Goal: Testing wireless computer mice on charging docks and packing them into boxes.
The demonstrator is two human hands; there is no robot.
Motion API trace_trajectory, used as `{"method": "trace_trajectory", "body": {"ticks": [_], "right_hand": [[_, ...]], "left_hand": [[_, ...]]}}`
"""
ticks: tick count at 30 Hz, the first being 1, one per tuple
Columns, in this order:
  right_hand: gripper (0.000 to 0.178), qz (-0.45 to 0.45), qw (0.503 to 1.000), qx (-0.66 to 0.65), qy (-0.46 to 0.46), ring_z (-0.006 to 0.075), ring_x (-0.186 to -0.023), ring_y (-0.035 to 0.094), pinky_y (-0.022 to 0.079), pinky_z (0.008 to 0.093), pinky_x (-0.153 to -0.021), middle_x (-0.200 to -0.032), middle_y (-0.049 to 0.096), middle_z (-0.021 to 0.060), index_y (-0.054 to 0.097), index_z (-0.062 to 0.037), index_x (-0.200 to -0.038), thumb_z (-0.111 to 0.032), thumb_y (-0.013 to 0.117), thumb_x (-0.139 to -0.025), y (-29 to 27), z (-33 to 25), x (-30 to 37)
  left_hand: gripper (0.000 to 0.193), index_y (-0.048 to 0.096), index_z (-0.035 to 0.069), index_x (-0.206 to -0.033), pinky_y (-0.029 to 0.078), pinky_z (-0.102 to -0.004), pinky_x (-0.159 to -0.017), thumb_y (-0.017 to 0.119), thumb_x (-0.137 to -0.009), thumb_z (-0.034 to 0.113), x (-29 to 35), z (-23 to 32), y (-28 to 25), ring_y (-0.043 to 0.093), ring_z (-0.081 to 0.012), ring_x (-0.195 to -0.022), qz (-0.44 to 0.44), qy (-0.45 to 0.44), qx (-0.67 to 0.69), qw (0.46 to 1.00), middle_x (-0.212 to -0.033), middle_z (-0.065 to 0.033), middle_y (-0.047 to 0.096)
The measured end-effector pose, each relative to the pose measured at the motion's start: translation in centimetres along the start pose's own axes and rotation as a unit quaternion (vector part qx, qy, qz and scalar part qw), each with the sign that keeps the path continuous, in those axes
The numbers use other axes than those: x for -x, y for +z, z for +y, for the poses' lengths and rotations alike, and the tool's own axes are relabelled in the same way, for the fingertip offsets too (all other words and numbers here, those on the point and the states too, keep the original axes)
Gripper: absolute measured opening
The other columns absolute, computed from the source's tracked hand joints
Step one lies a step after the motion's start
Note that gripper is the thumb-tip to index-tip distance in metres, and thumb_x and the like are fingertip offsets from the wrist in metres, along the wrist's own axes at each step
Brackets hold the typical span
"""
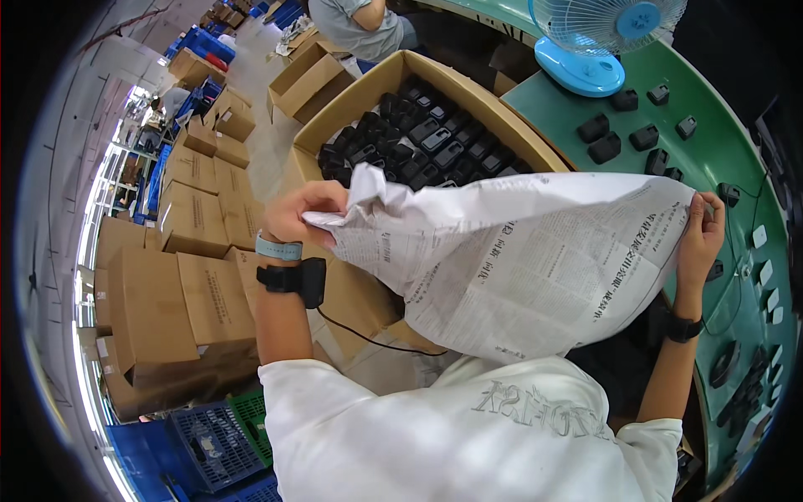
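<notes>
A large, creased sheet of newspaper (535,259) is stretched out between my two hands. My left hand (305,213) is closed on its bunched left end. At the sheet's right edge, my right hand (703,234) pinches the paper between thumb and fingers. Just beyond the sheet is an open cardboard box (464,79), filled with many black plastic parts (418,134) lying in layers. The newspaper hangs over the box's near part and hides it.
On my right runs a green workbench (661,192) with scattered black parts (604,149) and a blue fan (577,67). Cardboard boxes (196,209) are stacked on the left, above blue crates (209,443). Another person (355,33) sits beyond the box. A black cable (376,341) trails from my left wrist.
</notes>
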State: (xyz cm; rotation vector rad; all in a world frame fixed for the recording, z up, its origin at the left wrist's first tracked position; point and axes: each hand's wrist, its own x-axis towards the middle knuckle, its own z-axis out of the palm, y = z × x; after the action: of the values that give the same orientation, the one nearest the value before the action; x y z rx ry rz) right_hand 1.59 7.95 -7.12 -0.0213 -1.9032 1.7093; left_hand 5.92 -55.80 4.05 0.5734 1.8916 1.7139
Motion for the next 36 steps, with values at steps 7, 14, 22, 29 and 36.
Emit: {"method": "trace_trajectory", "body": {"ticks": [7,14,22,29,36], "right_hand": [[0.028,-0.021,0.999,0.027,0.032,0.0035,-0.078,0.053,0.04,0.0187,-0.067,-0.093,0.067,0.0046,0.048,-0.0095,-0.13,-0.017,0.059,-0.105,-1.5,1.2,0.3],[0.025,-0.037,0.998,0.023,0.041,0.0064,-0.079,0.056,0.043,0.0203,-0.069,-0.092,0.067,0.0077,0.051,-0.0084,-0.126,-0.011,0.06,-0.103,-0.7,0.7,0.3],[0.019,-0.027,0.999,0.028,0.026,0.0034,-0.073,0.051,0.039,0.0195,-0.061,-0.089,0.065,0.0048,0.055,-0.0091,-0.12,-0.013,0.061,-0.103,-1.0,0.6,0.3],[0.016,-0.041,0.997,0.056,0.02,0.0026,-0.072,0.049,0.038,0.0191,-0.061,-0.086,0.063,0.0019,0.055,-0.0096,-0.119,-0.012,0.06,-0.103,-1.5,1.2,1.1],[0.019,-0.05,0.996,0.063,0.04,0.0026,-0.073,0.05,0.039,0.0191,-0.063,-0.087,0.063,0.0012,0.055,-0.0092,-0.121,-0.012,0.06,-0.103,-1.0,0.2,1.5]], "left_hand": [[0.065,0.063,-0.003,-0.122,0.048,-0.0358,-0.097,0.083,-0.06,-0.009,-2.5,2.9,3.4,0.063,-0.0242,-0.104,0.078,0.114,0.107,0.985,-0.108,-0.0111,0.066],[0.031,0.074,-0.001,-0.107,0.044,-0.0294,-0.101,0.069,-0.077,-0.009,-4.0,3.4,-1.2,0.058,-0.0183,-0.112,0.239,0.138,-0.058,0.959,-0.121,-0.0067,0.062],[0.059,0.071,-0.002,-0.12,0.032,-0.0367,-0.117,0.065,-0.062,-0.008,-6.8,6.9,-0.1,0.051,-0.0267,-0.133,0.11,0.046,-0.042,0.992,-0.138,-0.0134,0.057],[0.034,0.071,-0.005,-0.114,0.043,-0.0312,-0.107,0.061,-0.082,-0.01,-9.0,4.2,-2.8,0.061,-0.02,-0.116,0.245,0.133,-0.051,0.959,-0.127,-0.0071,0.061],[0.079,0.058,-0.003,-0.138,0.042,-0.0299,-0.11,0.046,-0.061,-0.016,-11.6,5.1,-1.5,0.055,-0.0227,-0.132,0.206,0.105,-0.071,0.97,-0.143,-0.0124,0.056]]}}
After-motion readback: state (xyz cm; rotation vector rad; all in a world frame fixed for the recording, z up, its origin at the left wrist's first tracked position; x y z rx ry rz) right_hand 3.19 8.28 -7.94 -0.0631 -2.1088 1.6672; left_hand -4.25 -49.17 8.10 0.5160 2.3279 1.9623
